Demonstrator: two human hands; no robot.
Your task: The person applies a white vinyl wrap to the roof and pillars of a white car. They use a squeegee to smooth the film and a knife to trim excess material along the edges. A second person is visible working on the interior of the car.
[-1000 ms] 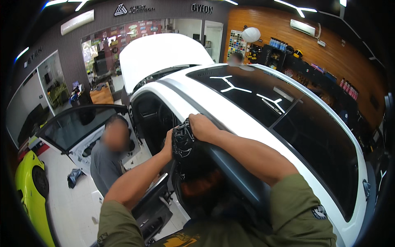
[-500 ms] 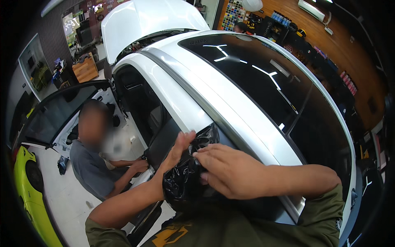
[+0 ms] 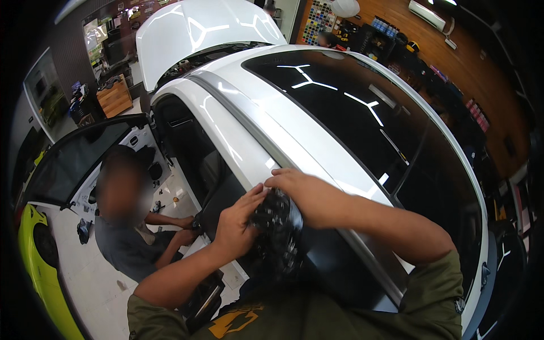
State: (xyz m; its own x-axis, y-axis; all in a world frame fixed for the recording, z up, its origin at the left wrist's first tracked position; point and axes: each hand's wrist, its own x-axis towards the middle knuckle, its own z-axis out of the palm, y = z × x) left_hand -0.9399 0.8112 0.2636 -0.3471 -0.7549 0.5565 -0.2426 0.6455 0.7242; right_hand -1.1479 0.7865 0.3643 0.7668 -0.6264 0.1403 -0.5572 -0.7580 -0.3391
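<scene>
A crumpled sheet of glossy black film [image 3: 277, 235] hangs between my hands at the roof edge of the white car [image 3: 309, 133], its lower part blurred. My left hand [image 3: 238, 221] is closed on the film's left side, thumb against it and fingertips pointing up at the roof edge. On the other side my right hand [image 3: 303, 195] grips the film's upper end, its fingers bent over toward the left ones. The fingertips of both hands nearly meet, and the right thumb is hidden. Below and right of the film lies a smooth dark panel [image 3: 334, 255].
A co-worker [image 3: 127, 238] crouches at left, hands at the car's door sill, beside the open front door [image 3: 85, 164]. The hood [image 3: 198, 34] is raised. A yellow-green car [image 3: 42, 272] stands far left. Small parts lie on the floor [image 3: 122, 283]. Shelves line the wooden wall [image 3: 481, 79].
The black film has been drawn down into a longer bunch. My right hand has moved up toward the roof edge, and my left hand has turned and closed more. The co-worker leans slightly differently.
</scene>
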